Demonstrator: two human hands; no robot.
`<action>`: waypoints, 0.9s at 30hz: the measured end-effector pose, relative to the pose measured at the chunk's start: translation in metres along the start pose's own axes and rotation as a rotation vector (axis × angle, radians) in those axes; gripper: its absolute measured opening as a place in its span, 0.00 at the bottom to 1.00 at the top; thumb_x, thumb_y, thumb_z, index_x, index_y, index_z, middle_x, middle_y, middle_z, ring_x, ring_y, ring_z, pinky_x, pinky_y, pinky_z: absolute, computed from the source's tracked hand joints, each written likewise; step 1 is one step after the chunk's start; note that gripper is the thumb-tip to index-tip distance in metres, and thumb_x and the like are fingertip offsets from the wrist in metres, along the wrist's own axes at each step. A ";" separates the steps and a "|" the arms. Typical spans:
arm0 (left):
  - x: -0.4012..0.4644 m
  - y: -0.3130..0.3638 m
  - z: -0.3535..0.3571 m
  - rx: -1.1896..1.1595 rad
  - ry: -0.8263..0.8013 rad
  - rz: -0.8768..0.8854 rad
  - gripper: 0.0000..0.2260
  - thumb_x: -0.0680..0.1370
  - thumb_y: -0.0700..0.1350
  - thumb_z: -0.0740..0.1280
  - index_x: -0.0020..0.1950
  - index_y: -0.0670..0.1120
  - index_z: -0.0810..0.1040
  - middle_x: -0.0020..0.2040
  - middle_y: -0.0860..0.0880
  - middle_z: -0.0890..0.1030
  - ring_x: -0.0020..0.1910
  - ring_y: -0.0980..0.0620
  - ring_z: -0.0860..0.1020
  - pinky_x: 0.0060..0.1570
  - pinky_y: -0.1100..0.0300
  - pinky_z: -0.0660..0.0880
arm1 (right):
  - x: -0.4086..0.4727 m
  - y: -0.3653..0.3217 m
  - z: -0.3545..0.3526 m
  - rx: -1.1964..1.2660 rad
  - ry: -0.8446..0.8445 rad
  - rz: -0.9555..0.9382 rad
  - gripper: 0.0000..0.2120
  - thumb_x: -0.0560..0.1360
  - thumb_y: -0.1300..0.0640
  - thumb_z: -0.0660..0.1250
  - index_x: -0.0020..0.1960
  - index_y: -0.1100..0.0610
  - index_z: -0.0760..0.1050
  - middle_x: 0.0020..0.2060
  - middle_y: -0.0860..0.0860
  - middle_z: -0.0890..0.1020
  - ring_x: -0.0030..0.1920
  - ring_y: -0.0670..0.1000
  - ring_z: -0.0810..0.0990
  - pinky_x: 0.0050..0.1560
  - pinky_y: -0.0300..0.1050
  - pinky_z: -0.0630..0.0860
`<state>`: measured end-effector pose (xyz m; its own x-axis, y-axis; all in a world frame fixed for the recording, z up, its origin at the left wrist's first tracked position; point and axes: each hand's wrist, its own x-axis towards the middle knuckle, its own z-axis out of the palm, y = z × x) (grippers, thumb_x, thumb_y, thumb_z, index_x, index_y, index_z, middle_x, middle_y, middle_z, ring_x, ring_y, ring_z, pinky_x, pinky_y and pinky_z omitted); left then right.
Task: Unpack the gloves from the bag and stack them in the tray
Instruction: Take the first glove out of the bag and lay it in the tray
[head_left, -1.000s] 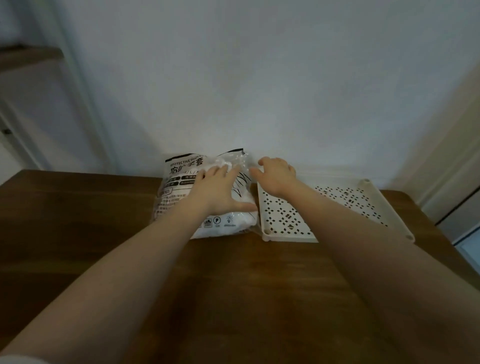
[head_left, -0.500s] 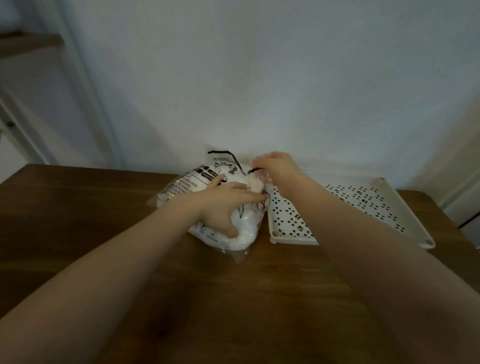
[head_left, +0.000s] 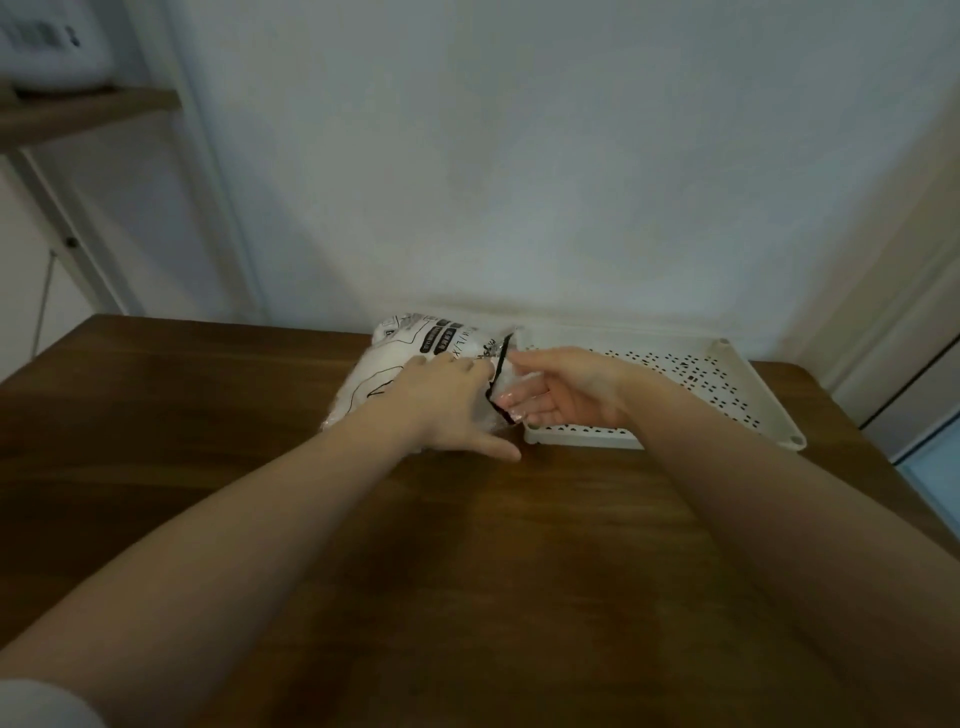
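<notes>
A clear plastic bag (head_left: 393, 364) with black print, stuffed with white gloves, lies on its side on the wooden table, its black-edged mouth facing right. My left hand (head_left: 447, 405) lies on top of the bag near the mouth, fingers spread and thumb stretched out toward the table. My right hand (head_left: 563, 389) is turned palm up at the mouth, and its straight fingertips show through the clear plastic inside the opening. A white perforated tray (head_left: 727, 400) sits directly to the right of the bag with nothing in it; my right wrist crosses its near left corner.
The brown wooden table (head_left: 467, 571) stands against a pale wall, with its right edge just beyond the tray. A wooden shelf (head_left: 88, 111) at upper left carries a white appliance (head_left: 47, 47).
The bag has been turned and laid flat with its mouth toward the tray. My left hand went from gripping it to lying on top; my right hand's fingers slid into the opening.
</notes>
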<state>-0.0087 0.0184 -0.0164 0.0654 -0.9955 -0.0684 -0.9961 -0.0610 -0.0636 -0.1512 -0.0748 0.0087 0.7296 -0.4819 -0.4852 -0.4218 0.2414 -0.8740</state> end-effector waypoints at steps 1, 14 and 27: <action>-0.002 0.004 0.003 0.042 0.009 -0.004 0.34 0.70 0.70 0.61 0.66 0.47 0.65 0.61 0.47 0.74 0.60 0.45 0.71 0.61 0.47 0.67 | -0.001 0.002 0.000 0.058 0.089 0.020 0.14 0.78 0.48 0.62 0.55 0.58 0.68 0.42 0.57 0.83 0.36 0.51 0.80 0.36 0.40 0.77; -0.018 0.006 0.026 -0.187 0.328 0.156 0.07 0.71 0.39 0.65 0.49 0.45 0.76 0.72 0.46 0.62 0.71 0.43 0.60 0.69 0.51 0.55 | 0.007 0.020 0.019 0.180 0.504 -0.047 0.24 0.73 0.71 0.65 0.67 0.61 0.64 0.37 0.56 0.75 0.27 0.45 0.67 0.23 0.35 0.65; -0.012 0.009 0.022 -0.633 0.364 -0.108 0.25 0.73 0.49 0.67 0.64 0.39 0.64 0.67 0.42 0.66 0.65 0.45 0.68 0.61 0.56 0.66 | -0.007 -0.027 0.016 0.455 0.189 -0.120 0.04 0.75 0.71 0.60 0.48 0.69 0.73 0.32 0.54 0.74 0.18 0.42 0.64 0.16 0.30 0.59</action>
<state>-0.0171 0.0319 -0.0383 0.2510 -0.9357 0.2479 -0.8359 -0.0804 0.5430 -0.1367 -0.0645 0.0354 0.6306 -0.6629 -0.4036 -0.0326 0.4970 -0.8671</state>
